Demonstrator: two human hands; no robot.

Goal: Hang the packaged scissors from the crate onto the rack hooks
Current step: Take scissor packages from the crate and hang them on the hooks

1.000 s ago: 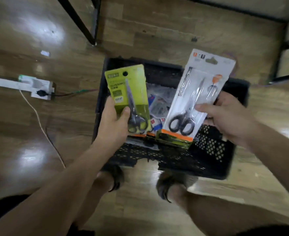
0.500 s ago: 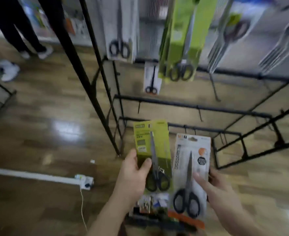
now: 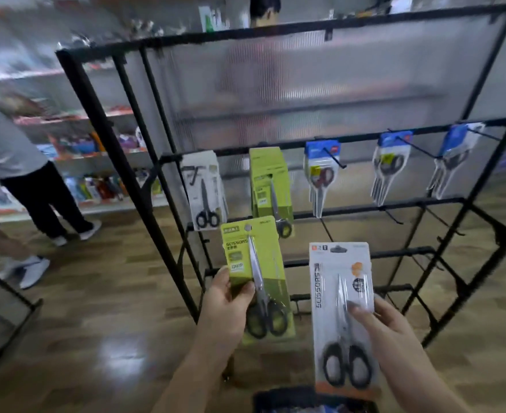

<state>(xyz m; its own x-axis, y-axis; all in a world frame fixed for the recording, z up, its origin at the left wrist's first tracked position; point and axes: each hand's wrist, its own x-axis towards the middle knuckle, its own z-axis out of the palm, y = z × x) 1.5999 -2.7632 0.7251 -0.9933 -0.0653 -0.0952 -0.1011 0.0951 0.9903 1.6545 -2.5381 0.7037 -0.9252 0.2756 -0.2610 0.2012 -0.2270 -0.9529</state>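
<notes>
Crate (image 3: 287, 393) below both hands, only its rim in view, contents blurred; left hand (image 3: 225, 307) fingers curled round green scissors pack (image 3: 253, 263), thumb on its face; right hand (image 3: 391, 330) pinches white scissors pack (image 3: 339, 293), upright; rack (image 3: 102, 135) just beyond the fingers; bare hooks (image 3: 394, 217) above the right fingers; open floor (image 3: 96, 323) to the left.
</notes>
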